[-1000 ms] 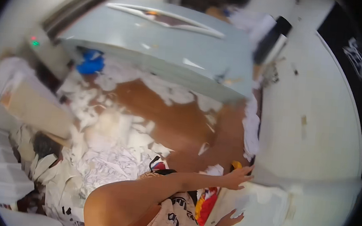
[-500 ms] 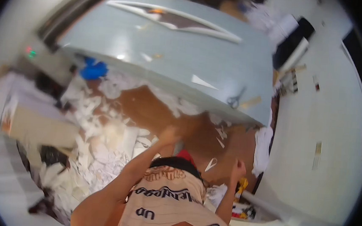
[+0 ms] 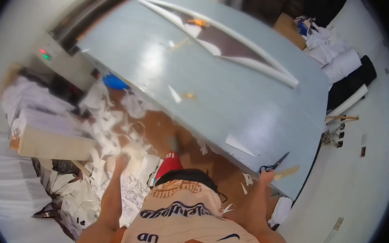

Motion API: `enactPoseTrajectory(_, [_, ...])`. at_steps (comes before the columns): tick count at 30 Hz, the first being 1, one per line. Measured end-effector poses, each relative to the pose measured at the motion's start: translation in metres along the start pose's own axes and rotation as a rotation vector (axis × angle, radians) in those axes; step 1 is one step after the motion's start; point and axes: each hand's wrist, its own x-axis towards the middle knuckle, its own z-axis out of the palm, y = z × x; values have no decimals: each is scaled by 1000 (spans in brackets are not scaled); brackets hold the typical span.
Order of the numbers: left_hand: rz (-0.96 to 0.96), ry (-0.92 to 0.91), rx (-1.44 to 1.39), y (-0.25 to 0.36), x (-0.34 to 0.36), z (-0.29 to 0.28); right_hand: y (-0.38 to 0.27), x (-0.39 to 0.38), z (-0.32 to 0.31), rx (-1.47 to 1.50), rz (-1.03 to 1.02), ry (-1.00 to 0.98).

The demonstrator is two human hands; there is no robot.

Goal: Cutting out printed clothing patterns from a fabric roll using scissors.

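Littering the floor (image 3: 209,164), paper scraps (image 3: 107,128) surround hands.

A single head-worn fisheye view looked steeply down from above the person's own chest, facing forward over a pale blue table (image 3: 233,97) that filled the far and right middle. The floor littered with paper scraps (image 3: 107,133) lay near on the left. Straight edges bent toward the dark rim; nothing was seen close.
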Motion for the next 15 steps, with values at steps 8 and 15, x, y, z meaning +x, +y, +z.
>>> enactPoseTrajectory(8, [257, 316, -410, 213, 664, -35, -71, 65, 66, 908, 483, 158])
enactPoseTrajectory(15, [452, 391, 57, 353, 1041, -4, -480, -4, 276, 1124, 581, 357])
